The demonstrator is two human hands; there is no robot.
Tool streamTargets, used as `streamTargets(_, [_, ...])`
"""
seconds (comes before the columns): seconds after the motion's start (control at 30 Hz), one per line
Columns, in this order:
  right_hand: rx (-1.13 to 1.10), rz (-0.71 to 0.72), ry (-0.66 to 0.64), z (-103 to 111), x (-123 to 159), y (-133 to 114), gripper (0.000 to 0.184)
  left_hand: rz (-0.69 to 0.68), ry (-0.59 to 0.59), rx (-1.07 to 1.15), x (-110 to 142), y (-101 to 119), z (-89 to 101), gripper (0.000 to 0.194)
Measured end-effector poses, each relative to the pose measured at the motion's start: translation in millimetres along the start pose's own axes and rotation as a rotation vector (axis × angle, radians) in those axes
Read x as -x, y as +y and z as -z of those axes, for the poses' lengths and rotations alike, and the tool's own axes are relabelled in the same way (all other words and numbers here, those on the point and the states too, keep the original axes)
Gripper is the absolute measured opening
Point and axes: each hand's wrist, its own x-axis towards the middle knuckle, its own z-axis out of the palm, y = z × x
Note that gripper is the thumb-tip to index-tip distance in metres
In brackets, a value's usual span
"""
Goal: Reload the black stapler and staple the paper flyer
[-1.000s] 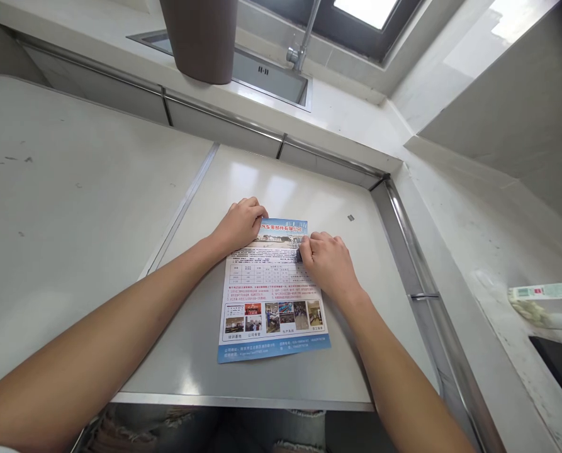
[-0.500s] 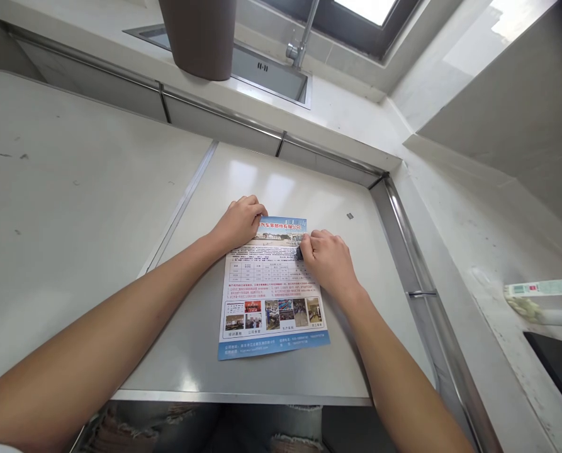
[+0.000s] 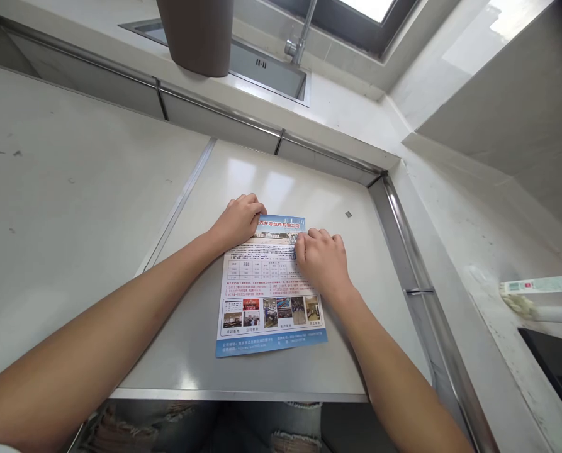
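Observation:
A printed flyer [image 3: 272, 272] with a blue header and footer, red and black text, a table and small photos lies on the white table in front of me. My left hand [image 3: 243, 218] is closed at its upper left edge, fingertips curled onto the paper. My right hand [image 3: 323, 251] rests over its upper right edge with the fingers curled in. Whatever those right fingers may hold is hidden beneath the knuckles. The paper looks flat, its lower corners lying free.
The white table [image 3: 167, 358] has a seam on the left and a metal rail [image 3: 415, 251] on the right. Behind stand a brown bin-like container [image 3: 196, 38] and a sink [image 3: 271, 69] with a faucet [image 3: 296, 47]. A white-green box [image 3: 542, 284] lies far right.
My right hand has shifted slightly left over the flyer, covering a small dark patch that showed by its fingertips. My left hand stays at the same edge.

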Motion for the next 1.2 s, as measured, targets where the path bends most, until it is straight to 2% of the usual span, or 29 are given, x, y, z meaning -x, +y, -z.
streamTargets(0.27, [0.118,0.025,0.007,-2.0,3.3,-6.2,0.046,-0.005,0.01,0.004,0.6,-2.1,-2.5,0.033])
streamTargets(0.4, [0.15,0.022,0.051,-8.6,3.3,-11.1,0.047,-0.006,0.012,0.007,0.6,-1.8,-2.3,0.034])
streamTargets(0.57, [0.099,0.036,0.065,-10.3,1.2,-13.6,0.046,-0.009,-0.001,0.0,0.1,-1.1,0.7,0.035])
streamTargets(0.67, [-0.06,0.01,0.039,-2.7,-1.2,-2.2,0.049,-0.029,-0.002,0.017,-0.3,-3.3,1.7,0.034])
streamTargets(0.8, [-0.28,-0.074,0.091,3.3,-4.8,22.8,0.055,-0.033,-0.004,0.048,-0.8,-5.5,2.5,0.033])
streamTargets(0.93, [-0.335,-0.09,0.151,-2.5,-10.3,41.6,0.057,-0.02,-0.007,0.065,-1.5,-4.8,4.6,0.031])
streamTargets(1.1, [-0.337,-0.099,0.192,-7.7,-15.9,51.4,0.054,-0.022,-0.018,0.061,-2.1,-2.4,8.7,0.03])
streamTargets(1.2, [-0.386,-0.027,0.191,-6.1,-16.9,60.7,0.052,-0.028,-0.019,0.064,-2.2,-0.6,11.5,0.027])
